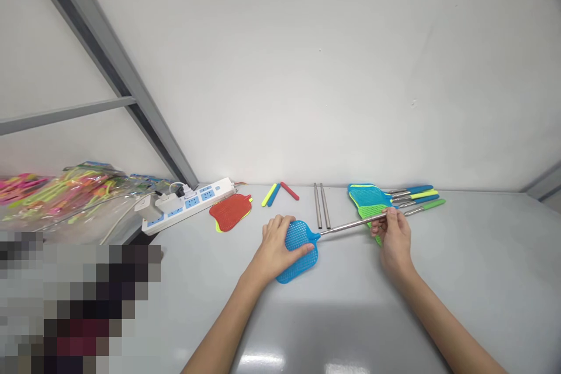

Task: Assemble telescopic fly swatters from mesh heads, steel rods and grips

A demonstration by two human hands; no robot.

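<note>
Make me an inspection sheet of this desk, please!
Surface: grey tabletop, shiny with reflections near the front.
Job's things: blue fly-swatter head with a metal rod at its neck; two loose rods; red fly-swatter head; three loose grips; stacked fly swatters at right.
Clutter: clear bags of colourful things, far left.
Hands: left hand holds the blue head; right hand pinches the rod.
Cables: white cable beside the power strip, which has plugs in it.
Surroundings: pale wall behind; grey metal frame at left.
</note>
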